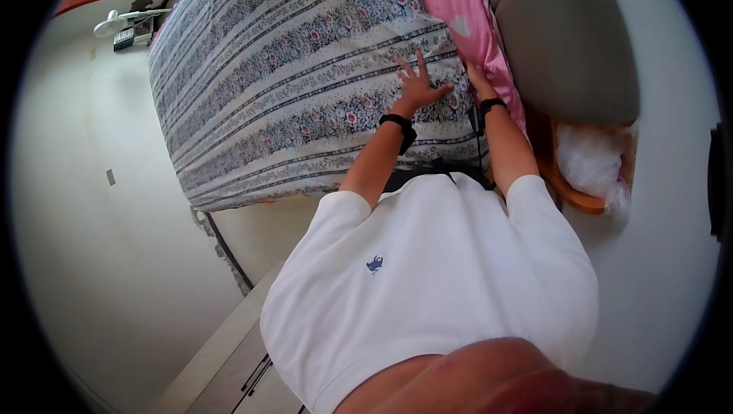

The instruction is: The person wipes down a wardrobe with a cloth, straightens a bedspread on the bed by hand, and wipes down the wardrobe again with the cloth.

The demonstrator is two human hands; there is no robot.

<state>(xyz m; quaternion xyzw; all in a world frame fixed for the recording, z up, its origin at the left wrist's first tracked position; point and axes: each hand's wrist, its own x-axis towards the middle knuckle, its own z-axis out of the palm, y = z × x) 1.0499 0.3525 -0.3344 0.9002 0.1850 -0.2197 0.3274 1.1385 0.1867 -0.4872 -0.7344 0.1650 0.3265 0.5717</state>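
A patterned bedsheet point(290, 70) with floral bands and dark stripes covers the bed. My left hand point(420, 92) lies on it with the fingers spread, holding nothing. Beside it, my right hand point(479, 84) is at the sheet's right edge, where it meets a pink cloth point(466, 17) with pale heart shapes. The fingers of that hand are partly hidden, so whether they grip the edge cannot be made out. Each wrist has a black band.
A grey cushioned seat point(569, 40) stands against the bed's right side. Below it, a clear plastic bag point(588, 162) rests in a curved wooden frame point(573, 194). A white fan point(111, 24) is at the far left, by the wall. Pale cabinets point(229, 368) stand at lower left.
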